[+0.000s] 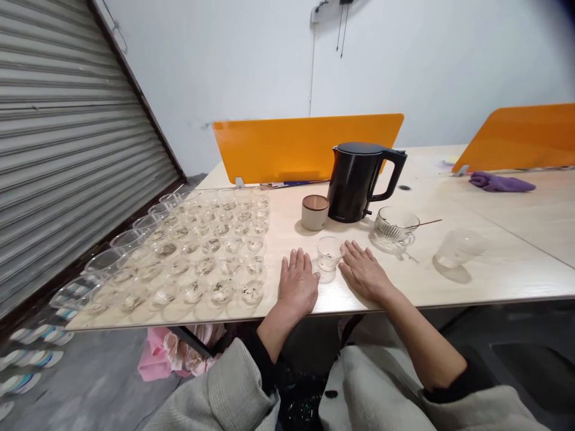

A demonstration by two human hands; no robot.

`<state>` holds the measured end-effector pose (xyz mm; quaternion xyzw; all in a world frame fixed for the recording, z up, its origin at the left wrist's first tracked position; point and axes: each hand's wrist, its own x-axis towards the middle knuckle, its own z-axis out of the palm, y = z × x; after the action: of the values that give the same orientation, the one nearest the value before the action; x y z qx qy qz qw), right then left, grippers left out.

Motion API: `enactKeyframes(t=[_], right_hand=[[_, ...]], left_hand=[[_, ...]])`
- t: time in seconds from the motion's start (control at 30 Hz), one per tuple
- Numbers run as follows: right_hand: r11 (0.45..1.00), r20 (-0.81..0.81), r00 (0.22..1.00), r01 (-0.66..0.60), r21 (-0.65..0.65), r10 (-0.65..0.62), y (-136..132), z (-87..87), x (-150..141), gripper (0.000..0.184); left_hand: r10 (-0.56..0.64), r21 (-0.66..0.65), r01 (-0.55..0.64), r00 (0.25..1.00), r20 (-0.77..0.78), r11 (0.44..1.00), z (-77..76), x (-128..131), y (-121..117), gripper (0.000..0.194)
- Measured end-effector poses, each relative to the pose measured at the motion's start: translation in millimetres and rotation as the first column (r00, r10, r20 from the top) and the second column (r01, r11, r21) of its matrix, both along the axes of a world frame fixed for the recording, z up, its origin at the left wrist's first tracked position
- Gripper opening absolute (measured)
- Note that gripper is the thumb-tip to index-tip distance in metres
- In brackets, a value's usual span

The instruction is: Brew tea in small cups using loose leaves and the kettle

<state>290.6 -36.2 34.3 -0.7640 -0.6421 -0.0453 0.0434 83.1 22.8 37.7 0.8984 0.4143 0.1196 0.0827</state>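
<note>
Both palms rest flat on the pale wooden table (pixel 287 227), one on each side of a small clear cup (pixel 329 256). A few dark bits lie at the bottom of that cup. My left hand (pixel 298 281) is just left of it, fingers stretched forward and holding nothing. On the right, my right hand (pixel 363 272) lies open with its fingertips close to the cup; whether they touch it I cannot tell. Behind the cup stand a grey jar with a brown lid (pixel 315 212) and a black electric kettle (pixel 359 179).
Rows of clear cups (pixel 211 245) with dark bits cover the table's left side. To the right are a ribbed glass cup (pixel 395 224) with a thin brown stick, a stack of clear cups (pixel 459 248) and a purple cloth (pixel 502 182). An orange divider (pixel 278 146) stands behind.
</note>
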Motion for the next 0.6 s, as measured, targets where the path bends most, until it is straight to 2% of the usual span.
enactKeyframes(t=[0.33,0.6], right_hand=[[0.998,0.013,0.998,0.059,-0.025,-0.059,-19,-0.8,13,0.066],[0.994,0.006,0.996,0.091,-0.059,-0.091,-21,4.6,7,0.068]], left_hand=[[0.018,-0.015,-0.018,1.0,0.007,1.0,-0.2,2,0,0.065],[0.006,-0.011,-0.006,1.0,-0.029,1.0,2.9,1,-3,0.074]])
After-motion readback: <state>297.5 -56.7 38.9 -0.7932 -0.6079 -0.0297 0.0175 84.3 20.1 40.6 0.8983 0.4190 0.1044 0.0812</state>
